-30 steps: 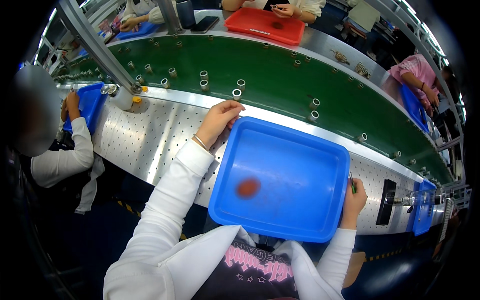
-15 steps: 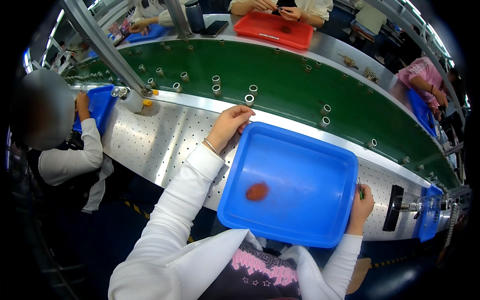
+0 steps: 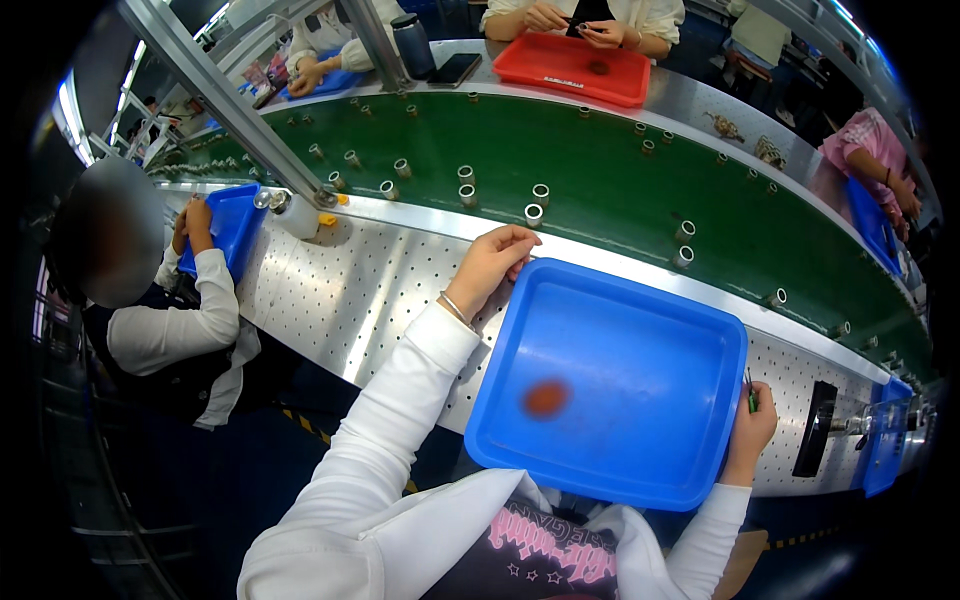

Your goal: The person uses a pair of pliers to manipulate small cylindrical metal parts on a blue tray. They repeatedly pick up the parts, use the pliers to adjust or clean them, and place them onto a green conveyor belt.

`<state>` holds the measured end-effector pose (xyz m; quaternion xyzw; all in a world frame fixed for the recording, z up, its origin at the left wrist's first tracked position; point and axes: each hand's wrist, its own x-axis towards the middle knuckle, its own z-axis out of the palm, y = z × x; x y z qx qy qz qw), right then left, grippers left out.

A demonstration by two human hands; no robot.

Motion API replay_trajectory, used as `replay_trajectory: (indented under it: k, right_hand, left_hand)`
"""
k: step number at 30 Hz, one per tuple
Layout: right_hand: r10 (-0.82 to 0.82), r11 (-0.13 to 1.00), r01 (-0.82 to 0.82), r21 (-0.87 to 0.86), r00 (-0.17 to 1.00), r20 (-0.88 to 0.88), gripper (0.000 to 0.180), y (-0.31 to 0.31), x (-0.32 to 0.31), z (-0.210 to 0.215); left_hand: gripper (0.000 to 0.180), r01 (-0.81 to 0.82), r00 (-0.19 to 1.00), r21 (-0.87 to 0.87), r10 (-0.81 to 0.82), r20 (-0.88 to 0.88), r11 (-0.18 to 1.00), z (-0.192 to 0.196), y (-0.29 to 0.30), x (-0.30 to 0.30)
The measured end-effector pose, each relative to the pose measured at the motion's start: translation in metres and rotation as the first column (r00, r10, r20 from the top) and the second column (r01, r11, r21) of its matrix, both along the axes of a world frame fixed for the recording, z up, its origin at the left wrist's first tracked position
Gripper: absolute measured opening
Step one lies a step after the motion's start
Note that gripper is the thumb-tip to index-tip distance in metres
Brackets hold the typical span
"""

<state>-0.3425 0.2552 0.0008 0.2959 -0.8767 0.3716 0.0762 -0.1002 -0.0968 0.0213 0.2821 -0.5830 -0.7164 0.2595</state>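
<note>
A large blue tray [image 3: 640, 330] sits in front of me at the table edge, with a blurred rust-brown spot [image 3: 546, 398] inside it. My left hand [image 3: 490, 270] is beside the tray's far left corner, fingers curled together close to the green belt [image 3: 590, 200]. Whether anything is between those fingers is hidden. Just beyond the fingertips, a short metal sleeve [image 3: 534, 214] stands on the belt, with another metal sleeve [image 3: 541, 193] behind it. At the tray's right side, my right hand [image 3: 755, 430] is closed around a small green-handled tool [image 3: 752, 398] with thin dark tips.
Several more sleeves [image 3: 684, 256] stand along the belt. To the left are a white bottle [image 3: 297, 215], a metal post [image 3: 250, 120] and a person at a blue tray [image 3: 236, 235]. Across the belt, another person works over a red tray [image 3: 570, 75]. A black block [image 3: 815, 430] lies right.
The whole view has shifted, so everything appears further right and slightly lower. Both my hands keep their places beside the tray. The left-hand person's two hands now show together.
</note>
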Motion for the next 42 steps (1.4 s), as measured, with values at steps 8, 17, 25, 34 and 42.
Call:
replay_trajectory:
  k: [8,17,25,34,42]
  right_hand:
    - [-0.009,0.997,0.011,-0.078,1.0,0.029,0.033,0.006,-0.011,-0.01]
    - [0.052,0.93,-0.046,-0.365,0.999,0.006,0.035,0.005,-0.012,-0.007]
    - [0.027,0.969,-0.029,-0.246,1.0,-0.013,0.032,0.012,-0.017,-0.012]
    - [-0.06,0.992,0.074,-0.105,0.989,0.132,0.023,-0.002,-0.002,-0.002]
    - [-0.041,0.99,0.058,-0.128,0.99,0.138,0.01,0.0,-0.007,-0.008]
  left_hand:
    - [0.013,-0.011,1.0,-0.013,0.011,0.011,1.0,-0.001,0.0,-0.001]
    - [0.012,-0.017,1.0,-0.033,0.018,0.016,0.999,-0.001,0.0,-0.001]
    - [0.013,-0.014,1.0,-0.027,0.014,0.009,1.0,0.002,0.001,0.0]
    - [0.013,-0.02,1.0,-0.034,0.021,0.018,0.999,0.0,0.0,-0.001]
    - [0.013,-0.012,1.0,-0.034,0.013,0.025,0.999,-0.001,-0.001,0.0]
